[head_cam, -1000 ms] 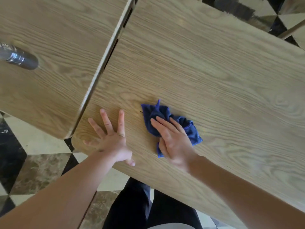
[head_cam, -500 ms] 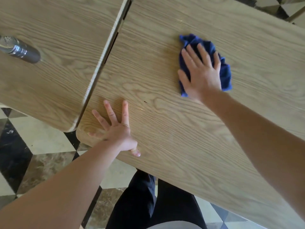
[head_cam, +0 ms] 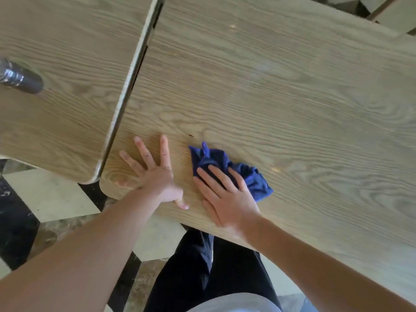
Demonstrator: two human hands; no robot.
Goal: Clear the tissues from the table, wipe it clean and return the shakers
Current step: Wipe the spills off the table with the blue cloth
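Head view: the right hand [head_cam: 227, 197] lies flat, fingers extended, pressing a crumpled blue cloth [head_cam: 234, 167] onto the wooden table [head_cam: 292, 97] near its front edge. The left hand [head_cam: 155, 176] rests just beside it, palm down, fingers spread wide, holding nothing. A metal shaker [head_cam: 19, 76] stands on the adjoining table [head_cam: 67, 64], at the far left, well apart from both hands.

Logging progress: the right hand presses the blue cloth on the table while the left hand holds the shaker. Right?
Not quite. In the head view the left hand lies flat and spread on the table, empty; the shaker stands apart on the neighbouring table. The right hand does press the blue cloth.
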